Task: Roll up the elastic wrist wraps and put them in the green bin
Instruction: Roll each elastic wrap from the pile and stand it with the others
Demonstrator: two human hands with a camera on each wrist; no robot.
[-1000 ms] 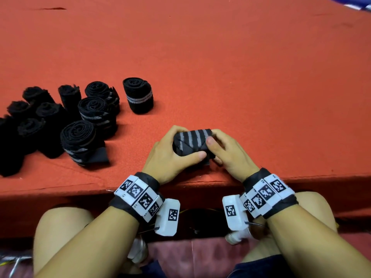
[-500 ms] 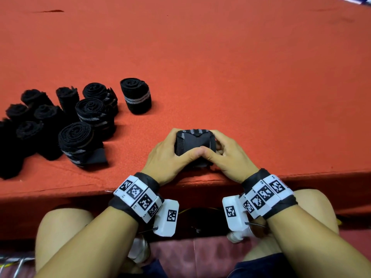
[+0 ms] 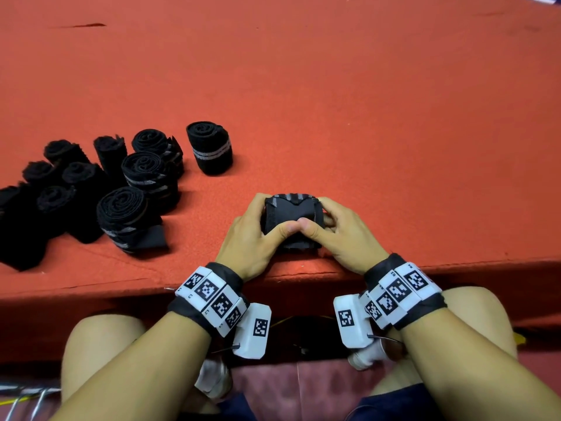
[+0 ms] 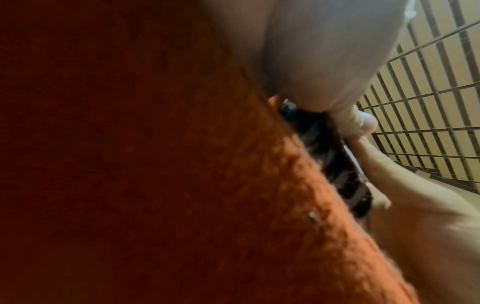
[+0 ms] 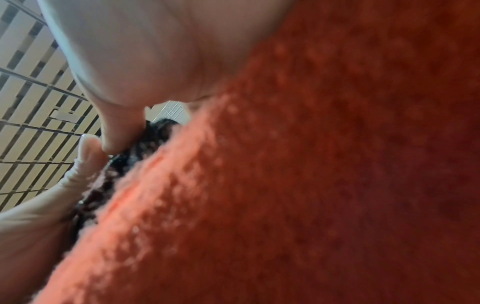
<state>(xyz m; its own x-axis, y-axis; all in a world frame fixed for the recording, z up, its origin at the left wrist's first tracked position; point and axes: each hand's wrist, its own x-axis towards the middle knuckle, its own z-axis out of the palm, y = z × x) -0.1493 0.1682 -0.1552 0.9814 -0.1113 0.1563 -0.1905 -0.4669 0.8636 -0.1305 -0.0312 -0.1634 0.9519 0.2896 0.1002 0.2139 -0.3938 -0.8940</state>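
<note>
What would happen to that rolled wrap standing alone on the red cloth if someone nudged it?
The lone roll stands on end, so a nudge would likely tip it, then it might roll. It looks like soft coiled fabric, probably light and squashy. Its rough weave should drag on the fuzzy red cloth, not slide.

Both hands (image 3: 299, 235) curled, thumbs seemingly touching

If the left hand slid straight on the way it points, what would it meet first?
The left hand points right and away, and already grips the wrap. Just beyond it is the right hand; their thumbs look to touch.
</note>
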